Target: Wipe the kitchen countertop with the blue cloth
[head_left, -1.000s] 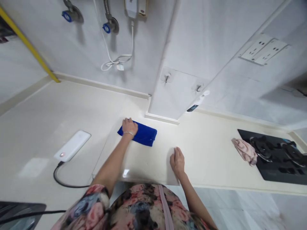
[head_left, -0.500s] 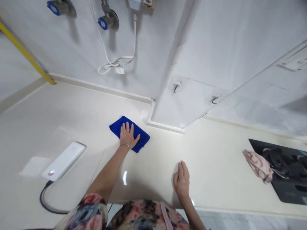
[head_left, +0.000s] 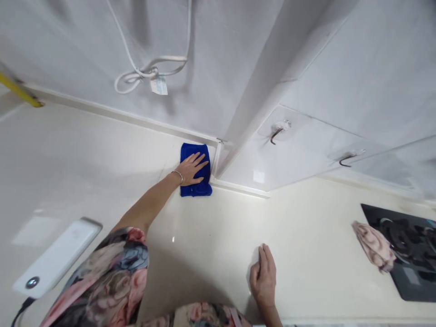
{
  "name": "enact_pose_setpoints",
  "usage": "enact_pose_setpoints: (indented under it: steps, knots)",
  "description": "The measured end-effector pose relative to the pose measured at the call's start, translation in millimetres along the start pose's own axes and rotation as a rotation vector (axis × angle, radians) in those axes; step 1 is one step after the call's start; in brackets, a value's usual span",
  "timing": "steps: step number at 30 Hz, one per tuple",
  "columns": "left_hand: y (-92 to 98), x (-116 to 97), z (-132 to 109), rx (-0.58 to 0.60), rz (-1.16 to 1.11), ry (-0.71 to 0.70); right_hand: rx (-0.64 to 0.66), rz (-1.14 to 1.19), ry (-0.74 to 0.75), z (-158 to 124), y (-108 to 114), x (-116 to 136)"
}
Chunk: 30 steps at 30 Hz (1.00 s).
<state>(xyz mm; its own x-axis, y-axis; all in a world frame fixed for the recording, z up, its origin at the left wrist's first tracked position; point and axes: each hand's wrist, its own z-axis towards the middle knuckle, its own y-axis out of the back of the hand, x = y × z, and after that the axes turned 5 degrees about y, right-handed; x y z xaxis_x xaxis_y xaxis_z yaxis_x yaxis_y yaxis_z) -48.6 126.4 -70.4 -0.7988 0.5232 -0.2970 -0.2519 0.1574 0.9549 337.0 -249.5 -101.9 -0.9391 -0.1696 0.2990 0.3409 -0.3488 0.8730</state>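
Observation:
A blue cloth (head_left: 200, 190) lies on the pale countertop (head_left: 102, 150), tucked into the corner where the wall meets the boxed-out column. My left hand (head_left: 192, 169) presses flat on it with spread fingers, a thin bracelet round the wrist. Lower and to the right, my right hand (head_left: 264, 277) rests on its edge on the counter. Its fingers are together and loosely curled, and I see nothing in them.
A white power bank (head_left: 57, 256) with a black cable lies at the left. A pinkish cloth (head_left: 374, 246) overlaps the black cooktop (head_left: 405, 272) on the right. Hooks (head_left: 276, 134) stick to the column; a white cord (head_left: 143, 72) hangs above, and a yellow pipe (head_left: 20, 93) stands far left.
My left hand has slid the blue cloth away from me, right up into the corner, and turned it. The camera has moved closer to the wall. My right hand stays resting on the counter.

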Motion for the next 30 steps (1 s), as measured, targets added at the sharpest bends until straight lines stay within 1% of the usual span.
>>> enact_pose_setpoints:
  steps: [2,4,8,10,12,13,14,16,18,20,22,24,27,29,30]
  knots:
    - [6.1,8,13,0.033,-0.011,-0.066,0.003,0.002,-0.021,0,0,0]
    - [10.9,15,22,0.052,-0.011,-0.094,0.003,0.008,-0.033,-1,-2,0]
    - [15.8,23,30,0.026,-0.006,-0.141,-0.017,0.02,-0.033,0,-6,-1]
    - [18.7,21,32,0.039,0.016,-0.12,-0.034,0.02,-0.03,1,-7,-1]
    - [21.5,12,35,0.089,0.046,-0.053,-0.057,0.021,-0.016,2,-8,-1]
    - [22.0,5,36,0.099,0.054,0.0,-0.067,0.022,-0.005,3,-8,-1]
    - [21.1,-4,37,0.082,0.053,0.074,-0.075,0.022,0.006,3,-8,-2]
    - [14.5,-26,37,-0.03,0.029,0.265,-0.083,0.02,0.02,3,-8,-3]
    - [2.2,-49,32,-0.165,0.01,0.44,-0.084,0.013,0.023,3,-9,-4]
    - [-11.4,-65,22,-0.205,0.024,0.523,-0.085,0.011,0.028,2,-9,-5]
    - [-20.9,-70,6,-0.178,0.052,0.502,-0.094,0.012,0.035,1,-10,-6]
    - [-22.8,-64,-12,-0.118,0.075,0.402,-0.099,0.013,0.037,0,-11,-7]
    - [-13.2,-47,-35,-0.022,0.076,0.251,-0.108,0.014,0.043,-1,-13,-8]
    - [-4.0,-39,-41,0.02,0.043,0.225,-0.112,0.019,0.046,-2,-15,-9]
    - [-0.4,-37,-40,0.008,0.029,0.236,-0.111,0.021,0.044,-2,-15,-9]
